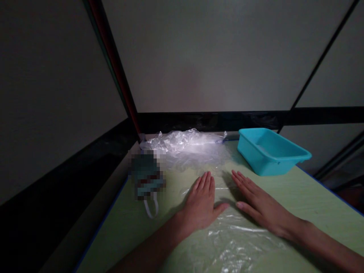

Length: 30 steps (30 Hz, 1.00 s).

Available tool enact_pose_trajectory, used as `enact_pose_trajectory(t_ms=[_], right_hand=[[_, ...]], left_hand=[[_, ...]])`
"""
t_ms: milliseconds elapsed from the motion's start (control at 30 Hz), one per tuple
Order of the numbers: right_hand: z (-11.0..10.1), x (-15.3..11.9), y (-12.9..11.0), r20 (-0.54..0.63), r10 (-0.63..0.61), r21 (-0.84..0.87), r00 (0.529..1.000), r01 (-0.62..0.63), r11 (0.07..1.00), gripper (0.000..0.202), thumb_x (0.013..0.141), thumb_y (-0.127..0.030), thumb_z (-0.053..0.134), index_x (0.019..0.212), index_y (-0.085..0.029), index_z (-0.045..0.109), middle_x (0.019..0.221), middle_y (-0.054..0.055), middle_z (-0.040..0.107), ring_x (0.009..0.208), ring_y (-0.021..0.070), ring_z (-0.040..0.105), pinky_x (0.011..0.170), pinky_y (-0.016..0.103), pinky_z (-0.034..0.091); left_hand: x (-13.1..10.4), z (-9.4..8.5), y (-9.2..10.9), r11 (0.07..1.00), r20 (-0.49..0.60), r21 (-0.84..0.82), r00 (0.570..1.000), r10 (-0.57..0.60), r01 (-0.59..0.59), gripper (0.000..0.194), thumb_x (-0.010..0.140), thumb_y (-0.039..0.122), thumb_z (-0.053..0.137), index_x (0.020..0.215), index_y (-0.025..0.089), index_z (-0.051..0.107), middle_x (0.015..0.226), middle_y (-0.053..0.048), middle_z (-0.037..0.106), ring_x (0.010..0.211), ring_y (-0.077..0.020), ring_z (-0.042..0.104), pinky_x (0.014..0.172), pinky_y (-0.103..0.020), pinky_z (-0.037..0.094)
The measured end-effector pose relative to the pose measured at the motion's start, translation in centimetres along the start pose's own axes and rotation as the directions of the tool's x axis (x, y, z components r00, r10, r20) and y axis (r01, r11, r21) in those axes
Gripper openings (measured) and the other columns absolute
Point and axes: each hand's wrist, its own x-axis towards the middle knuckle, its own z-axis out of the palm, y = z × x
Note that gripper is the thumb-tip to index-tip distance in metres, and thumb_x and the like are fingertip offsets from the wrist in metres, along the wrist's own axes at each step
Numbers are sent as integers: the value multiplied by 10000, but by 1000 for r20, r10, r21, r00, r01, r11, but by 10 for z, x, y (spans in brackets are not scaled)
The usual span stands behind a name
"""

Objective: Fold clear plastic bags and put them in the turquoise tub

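Observation:
A sheet of clear plastic [227, 235], perhaps a bag, lies over the middle of the pale green table [295, 197], wrinkled toward the near edge. My left hand [200, 203] rests flat on it, palm down, with the fingers stretched forward and the thumb out to the right. My right hand [260, 204] is also stretched out, tilted with its palm turned inward, just above or touching the plastic. The two thumbs point at each other with a small gap between. Neither hand holds anything. More crumpled clear plastic [184, 142] is bunched at the back of the table.
A turquoise plastic basin [273, 151] stands at the back right. On the left lies a blurred dark green item [146, 174] with a white loop [152, 210]. Pale wall panels [210, 57] with black strips rise behind the table and along its left side.

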Motion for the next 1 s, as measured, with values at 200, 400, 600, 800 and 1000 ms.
enact_pose_trajectory(t_ms=[200,400,600,800,1000], right_hand=[[8,25,-38,11,-203,96,979,201,975,709,869,-479,357,1390,-85,84,1440,114,83,1316,224,100,1063,404,202],[18,14,-18,11,-156,50,988,155,987,696,869,-478,359,1391,-99,98,1420,131,182,1297,239,192,1051,415,242],[12,-10,15,44,-69,-45,997,71,996,643,877,-466,351,1391,-187,86,1432,70,150,1299,245,167,1040,457,235],[12,-19,25,-2,2,-50,1000,-2,999,630,877,-466,349,1389,-197,97,1430,65,159,1295,248,174,1038,463,238],[11,-17,21,-7,4,-27,1000,-4,1000,612,882,-479,327,1385,-196,121,1431,70,148,1301,238,150,1042,461,221]], left_hand=[[1,2,-1,999,13,31,999,41,-41,709,846,511,328,1335,7,238,1401,-212,209,1308,-264,149,1061,-372,157],[0,4,0,1000,-26,28,1000,1,0,722,853,562,235,1320,13,270,1408,-185,214,1313,-254,127,1062,-376,164],[-1,2,-1,1000,-12,26,1000,11,-11,722,857,559,219,1323,8,252,1416,-181,186,1314,-252,117,1064,-370,162],[-1,1,0,999,-9,33,1000,3,-3,723,855,561,235,1321,8,253,1414,-187,185,1313,-248,121,1063,-371,177],[1,2,-8,998,-56,-61,998,30,-33,719,856,538,284,1362,52,127,1439,-160,83,1319,-228,17,1066,-395,174]])
